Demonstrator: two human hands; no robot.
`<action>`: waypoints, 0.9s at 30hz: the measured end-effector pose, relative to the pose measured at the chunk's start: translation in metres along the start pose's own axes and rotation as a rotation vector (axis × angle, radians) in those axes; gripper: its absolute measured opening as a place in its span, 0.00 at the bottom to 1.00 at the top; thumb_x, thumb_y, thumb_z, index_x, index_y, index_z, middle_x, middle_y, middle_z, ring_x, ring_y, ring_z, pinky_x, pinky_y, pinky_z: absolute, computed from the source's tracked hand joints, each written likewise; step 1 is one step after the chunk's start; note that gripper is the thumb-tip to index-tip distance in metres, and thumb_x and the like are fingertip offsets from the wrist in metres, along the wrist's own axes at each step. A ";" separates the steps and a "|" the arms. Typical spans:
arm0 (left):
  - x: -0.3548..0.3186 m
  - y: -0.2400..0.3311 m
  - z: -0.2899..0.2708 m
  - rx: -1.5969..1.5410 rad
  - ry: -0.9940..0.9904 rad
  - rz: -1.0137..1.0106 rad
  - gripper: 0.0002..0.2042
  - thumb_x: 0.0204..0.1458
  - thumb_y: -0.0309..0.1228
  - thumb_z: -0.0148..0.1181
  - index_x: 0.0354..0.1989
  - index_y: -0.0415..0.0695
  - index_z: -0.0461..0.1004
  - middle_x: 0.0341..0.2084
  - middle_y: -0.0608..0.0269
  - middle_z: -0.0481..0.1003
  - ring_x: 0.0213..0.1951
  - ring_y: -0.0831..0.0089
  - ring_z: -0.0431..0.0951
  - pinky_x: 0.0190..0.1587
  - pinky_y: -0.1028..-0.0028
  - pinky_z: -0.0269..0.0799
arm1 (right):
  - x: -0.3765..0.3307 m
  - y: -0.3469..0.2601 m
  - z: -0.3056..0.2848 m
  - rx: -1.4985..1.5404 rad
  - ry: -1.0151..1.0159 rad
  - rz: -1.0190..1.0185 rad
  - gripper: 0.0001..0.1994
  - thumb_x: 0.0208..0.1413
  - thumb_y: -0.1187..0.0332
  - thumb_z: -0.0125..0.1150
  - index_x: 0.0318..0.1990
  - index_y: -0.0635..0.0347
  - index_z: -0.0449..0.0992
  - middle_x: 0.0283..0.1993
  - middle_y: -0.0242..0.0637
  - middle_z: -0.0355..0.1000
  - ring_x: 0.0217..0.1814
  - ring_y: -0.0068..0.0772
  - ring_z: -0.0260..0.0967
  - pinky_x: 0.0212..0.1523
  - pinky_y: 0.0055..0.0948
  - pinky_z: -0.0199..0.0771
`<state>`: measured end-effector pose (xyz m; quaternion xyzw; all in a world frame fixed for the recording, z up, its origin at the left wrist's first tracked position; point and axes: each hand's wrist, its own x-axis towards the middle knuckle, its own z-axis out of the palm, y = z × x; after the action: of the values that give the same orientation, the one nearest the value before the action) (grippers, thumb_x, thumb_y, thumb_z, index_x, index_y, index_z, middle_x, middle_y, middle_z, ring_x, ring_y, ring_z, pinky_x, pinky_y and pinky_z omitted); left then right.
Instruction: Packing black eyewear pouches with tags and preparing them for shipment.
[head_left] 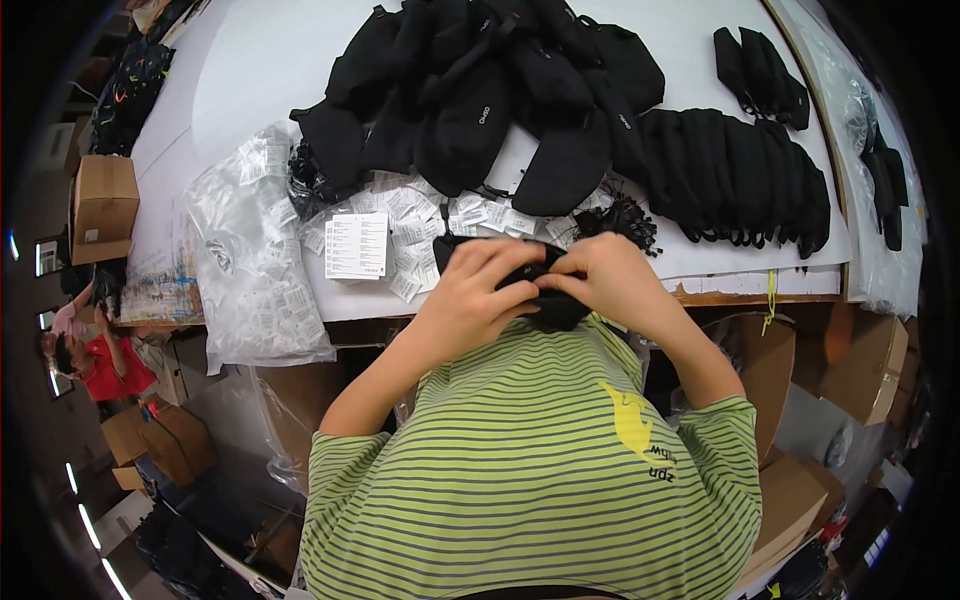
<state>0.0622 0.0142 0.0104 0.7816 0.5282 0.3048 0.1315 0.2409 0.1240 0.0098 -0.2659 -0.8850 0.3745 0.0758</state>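
Head view, and here we are: both hands are on a black pouch [562, 313], right at the table's near edge. The left hand [478, 292] is clamped on its left part, fingers bent over the fabric; the right hand [612, 275] pinches its upper edge, thumb and forefinger together. Whatever sits between those fingertips, I can't quite make out. Just beyond the grip, white tags [411, 235] lie scattered, a bundle of black cords [622, 222] to its right. Left of it, a white card stack [357, 247]; farther beyond, heaped black pouches [462, 130]!
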 end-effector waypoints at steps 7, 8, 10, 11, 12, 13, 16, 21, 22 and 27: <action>0.000 -0.066 0.008 -0.589 0.126 -0.492 0.07 0.50 0.31 0.58 0.29 0.39 0.74 0.24 0.61 0.75 0.29 0.71 0.74 0.38 0.74 0.68 | -0.011 0.003 -0.003 0.152 -0.228 0.073 0.21 0.43 0.53 0.67 0.31 0.65 0.78 0.29 0.45 0.75 0.31 0.44 0.74 0.33 0.33 0.71; -0.003 -0.093 0.014 -0.518 0.170 -0.600 0.07 0.48 0.29 0.59 0.34 0.40 0.74 0.29 0.62 0.75 0.34 0.69 0.74 0.40 0.72 0.68 | -0.013 0.004 0.000 0.150 -0.230 0.071 0.21 0.43 0.53 0.67 0.31 0.65 0.78 0.29 0.45 0.75 0.31 0.44 0.74 0.33 0.33 0.71; -0.011 -0.113 0.024 -0.079 0.074 -0.489 0.11 0.45 0.25 0.60 0.39 0.41 0.73 0.35 0.63 0.74 0.39 0.66 0.72 0.43 0.70 0.67 | -0.017 0.006 0.004 0.175 -0.079 0.122 0.17 0.42 0.60 0.70 0.32 0.66 0.77 0.30 0.42 0.76 0.28 0.39 0.74 0.31 0.29 0.71; -0.014 -0.113 0.031 -0.078 0.078 -0.489 0.11 0.45 0.25 0.60 0.39 0.41 0.73 0.35 0.63 0.74 0.39 0.66 0.72 0.43 0.70 0.67 | -0.017 0.008 0.004 0.172 -0.079 0.120 0.17 0.42 0.60 0.70 0.32 0.66 0.77 0.30 0.42 0.76 0.28 0.39 0.74 0.31 0.29 0.71; -0.016 -0.112 0.040 0.075 0.079 -0.413 0.13 0.43 0.24 0.60 0.40 0.42 0.73 0.37 0.63 0.74 0.40 0.65 0.71 0.44 0.69 0.66 | -0.017 0.009 0.004 0.178 -0.085 0.143 0.16 0.41 0.62 0.70 0.33 0.66 0.77 0.30 0.42 0.76 0.29 0.38 0.75 0.31 0.29 0.72; -0.017 -0.111 0.045 0.227 0.076 -0.333 0.15 0.42 0.23 0.61 0.42 0.43 0.73 0.40 0.64 0.73 0.42 0.63 0.70 0.45 0.68 0.66 | -0.017 0.009 0.005 0.187 -0.089 0.169 0.16 0.41 0.64 0.71 0.33 0.65 0.76 0.30 0.42 0.76 0.29 0.37 0.75 0.31 0.28 0.72; -0.021 -0.122 0.052 0.167 0.158 -0.315 0.16 0.40 0.23 0.61 0.41 0.44 0.73 0.38 0.64 0.73 0.40 0.63 0.70 0.44 0.68 0.65 | -0.014 0.003 -0.001 0.220 -0.185 0.194 0.13 0.41 0.67 0.70 0.33 0.65 0.77 0.31 0.43 0.77 0.30 0.37 0.76 0.33 0.25 0.73; -0.011 -0.122 0.051 0.050 0.446 -0.458 0.03 0.46 0.26 0.62 0.29 0.42 0.76 0.23 0.62 0.76 0.25 0.67 0.74 0.30 0.72 0.67 | -0.016 0.004 0.001 0.158 -0.081 0.068 0.09 0.42 0.69 0.68 0.31 0.63 0.78 0.38 0.40 0.77 0.33 0.37 0.76 0.34 0.26 0.73; -0.006 -0.118 0.044 0.051 0.446 -0.456 0.03 0.46 0.26 0.62 0.29 0.42 0.76 0.23 0.62 0.76 0.25 0.67 0.74 0.30 0.72 0.67 | -0.016 0.005 0.001 0.118 -0.015 0.006 0.09 0.41 0.69 0.67 0.31 0.62 0.78 0.39 0.39 0.77 0.34 0.37 0.75 0.34 0.27 0.74; 0.013 -0.083 0.009 -0.358 0.499 -0.565 0.06 0.45 0.25 0.65 0.28 0.39 0.74 0.23 0.66 0.74 0.26 0.80 0.71 0.32 0.80 0.65 | -0.009 0.005 0.000 -0.014 0.059 -0.080 0.07 0.42 0.69 0.65 0.30 0.60 0.78 0.44 0.38 0.75 0.35 0.40 0.74 0.35 0.31 0.74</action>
<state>0.0093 0.0604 -0.0358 0.4729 0.6761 0.5238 0.2119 0.2505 0.1219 0.0068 -0.2418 -0.8949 0.3572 0.1148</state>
